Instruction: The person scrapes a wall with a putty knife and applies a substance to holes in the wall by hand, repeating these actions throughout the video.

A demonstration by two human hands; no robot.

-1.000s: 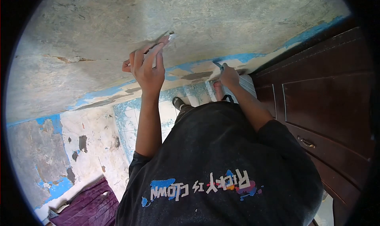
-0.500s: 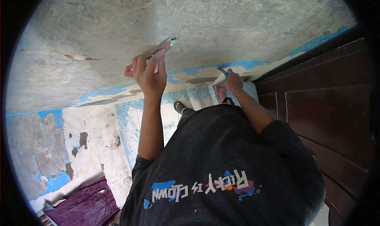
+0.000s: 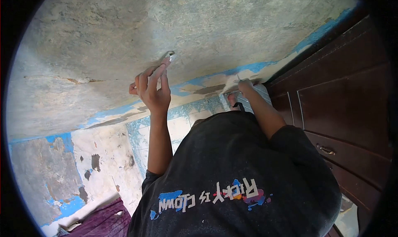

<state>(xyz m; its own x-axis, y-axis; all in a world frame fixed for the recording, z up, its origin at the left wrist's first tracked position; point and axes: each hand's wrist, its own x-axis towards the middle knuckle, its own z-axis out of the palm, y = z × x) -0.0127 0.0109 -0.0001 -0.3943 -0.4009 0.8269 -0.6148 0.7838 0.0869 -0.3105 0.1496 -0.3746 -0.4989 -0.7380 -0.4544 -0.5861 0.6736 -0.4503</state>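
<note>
My left hand [image 3: 154, 92] is raised against the plaster wall [image 3: 199, 34], its fingers bent and a small pale piece with a dark tip [image 3: 169, 56] at the fingertips. What that piece is I cannot make out. Lower on the wall, my right hand [image 3: 247, 88] is closed around a small scraper [image 3: 238, 77], whose thin blade meets the wall beside a strip of blue paint [image 3: 253, 68]. The hand hides most of the tool.
Dark brown panelled furniture [image 3: 344, 100] with a metal handle [image 3: 326, 149] stands close on my right. Below the wall lies a tiled floor [image 3: 176, 129]. A peeling white wall [image 3: 105, 162] and purple cloth [image 3: 103, 221] are at the left.
The view has tilted, so the wall has swung in the frame. My left hand appears slightly lower, and the scraper's blade shows more narrowly. My foot has gone out of sight.
</note>
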